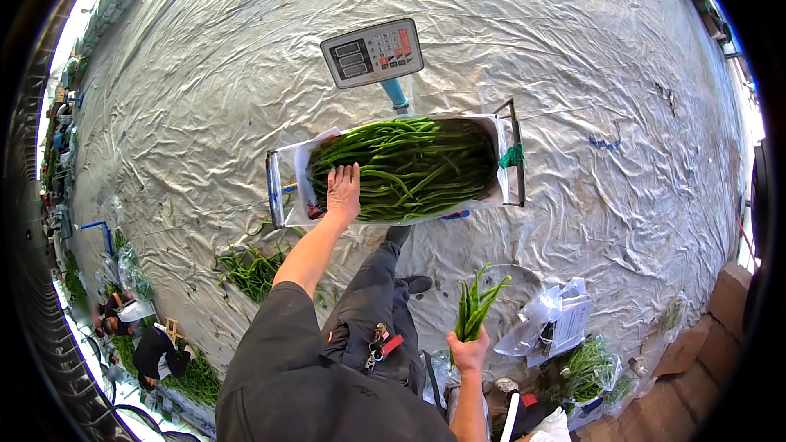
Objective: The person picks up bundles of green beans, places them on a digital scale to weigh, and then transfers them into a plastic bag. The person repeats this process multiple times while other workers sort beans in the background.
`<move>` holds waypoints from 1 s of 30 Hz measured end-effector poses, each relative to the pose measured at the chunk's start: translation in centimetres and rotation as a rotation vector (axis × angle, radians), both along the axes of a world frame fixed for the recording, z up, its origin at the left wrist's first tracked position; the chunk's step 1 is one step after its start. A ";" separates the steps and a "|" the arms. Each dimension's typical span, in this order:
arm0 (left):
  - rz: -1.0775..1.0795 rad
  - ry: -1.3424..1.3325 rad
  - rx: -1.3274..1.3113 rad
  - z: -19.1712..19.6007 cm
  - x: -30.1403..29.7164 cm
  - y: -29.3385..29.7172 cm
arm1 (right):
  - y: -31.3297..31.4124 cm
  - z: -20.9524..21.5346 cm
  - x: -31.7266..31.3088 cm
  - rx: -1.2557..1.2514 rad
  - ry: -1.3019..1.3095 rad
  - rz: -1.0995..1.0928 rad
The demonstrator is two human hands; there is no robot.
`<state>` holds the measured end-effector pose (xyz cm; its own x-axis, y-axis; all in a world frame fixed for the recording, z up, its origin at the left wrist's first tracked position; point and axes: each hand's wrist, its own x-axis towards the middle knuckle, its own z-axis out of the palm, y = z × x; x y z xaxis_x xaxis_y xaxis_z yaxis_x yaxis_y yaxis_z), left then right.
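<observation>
Long green chili peppers (409,172) fill a crate lined with white plastic (301,165) in front of me. My left hand (344,192) rests on the peppers near the crate's left end, its fingers stretched out and gripping nothing that I can see. Down at my right side, my right hand (469,349) is wrapped round a bunch of green chili peppers (475,304), whose tips point up. A weighing scale's display (372,52) on a blue post stands just beyond the crate.
Loose peppers (250,272) lie on the wrinkled pale sheet (589,221) at left. Two people (160,354) are at lower left beside more greens. At lower right are a clear plastic bag (524,331), bagged green peppers (589,370) and cardboard boxes (729,299).
</observation>
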<state>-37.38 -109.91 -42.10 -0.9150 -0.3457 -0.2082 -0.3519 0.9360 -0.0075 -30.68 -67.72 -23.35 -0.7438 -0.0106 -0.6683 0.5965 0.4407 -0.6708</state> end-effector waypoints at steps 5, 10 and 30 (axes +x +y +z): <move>0.060 -0.155 0.160 -1.6 -0.8 -1.2 | -2.2 -0.9 -1.0 0.037 0.013 0.069; 0.105 -0.130 0.328 -1.9 -0.4 -2.4 | -5.3 -0.5 -2.0 0.003 0.019 0.089; -0.126 0.003 0.350 -2.1 -0.4 -4.3 | -8.2 0.0 -1.9 0.049 0.068 0.024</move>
<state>-37.74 -114.18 -44.20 -0.9466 -0.1382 -0.2913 -0.2330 0.9178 0.3215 -32.55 -75.94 -23.31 -0.7876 0.0027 -0.6162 0.5391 0.4872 -0.6870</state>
